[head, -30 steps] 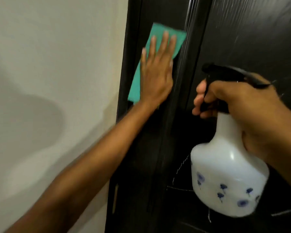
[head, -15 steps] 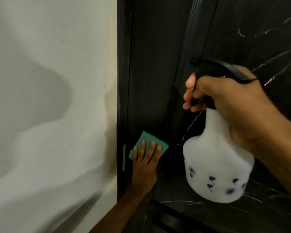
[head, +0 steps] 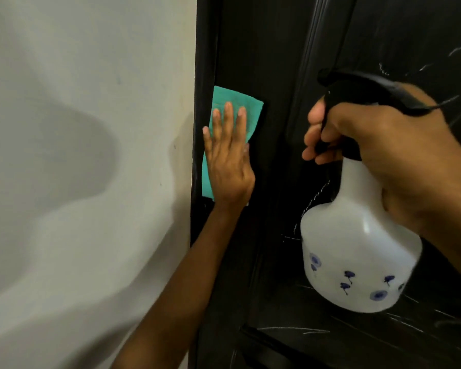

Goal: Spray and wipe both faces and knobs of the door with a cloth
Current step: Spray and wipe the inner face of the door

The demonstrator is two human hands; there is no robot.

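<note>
A dark wooden door (head: pixel 282 62) fills the right half of the view, with wet streaks on its panel. My left hand (head: pixel 228 158) lies flat with straight fingers on a teal cloth (head: pixel 246 107), pressing it against the door's left edge strip beside the frame. My right hand (head: pixel 383 150) grips the neck and black trigger of a white spray bottle (head: pixel 357 251) with blue flower prints, held upright in front of the door panel. No knob is in view.
A plain pale wall (head: pixel 85 155) takes up the left half, meeting the dark door frame (head: pixel 201 49). A raised moulding line runs down the door between my hands.
My left hand slid the cloth down the door's edge strip and has now come back up to mid height. The spray bottle has stayed nearly in place.
</note>
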